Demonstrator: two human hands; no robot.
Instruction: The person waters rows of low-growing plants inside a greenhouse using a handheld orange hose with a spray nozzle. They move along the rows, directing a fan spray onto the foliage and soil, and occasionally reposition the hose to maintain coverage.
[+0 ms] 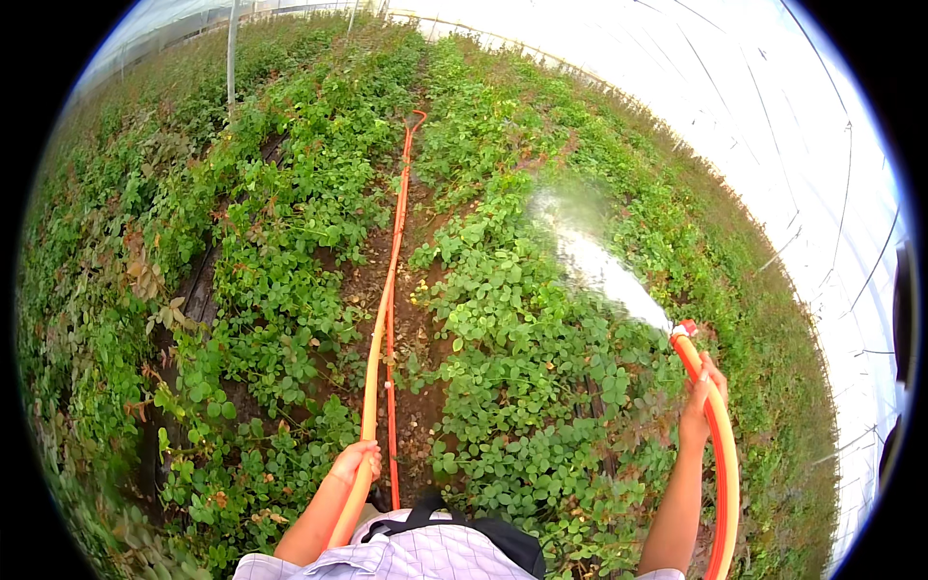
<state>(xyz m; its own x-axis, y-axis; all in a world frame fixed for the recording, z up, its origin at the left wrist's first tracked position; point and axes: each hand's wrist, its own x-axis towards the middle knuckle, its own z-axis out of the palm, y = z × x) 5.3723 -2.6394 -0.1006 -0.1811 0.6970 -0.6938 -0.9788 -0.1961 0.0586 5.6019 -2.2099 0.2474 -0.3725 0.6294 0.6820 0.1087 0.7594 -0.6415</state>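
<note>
An orange garden hose (726, 464) curves up at my right side, and my right hand (703, 395) grips it just behind its end. A red and white fitting (684, 330) caps that end. From it a broad white jet of water (605, 268) sprays to the upper left over the leafy plants (500, 304). Lower down, my left hand (357, 462) is closed around another length of orange hose (375, 377), which runs from the path ahead back past my left side. How the two lengths join is out of sight behind me.
Along the narrow soil path (420, 362) lies a thinner-looking stretch of red-orange hose (392, 435), bending back at the far end. Dense plant rows (275, 217) flank the path. A metal post (232, 58) rises at the left; pale greenhouse sheeting (725, 94) slopes along the right.
</note>
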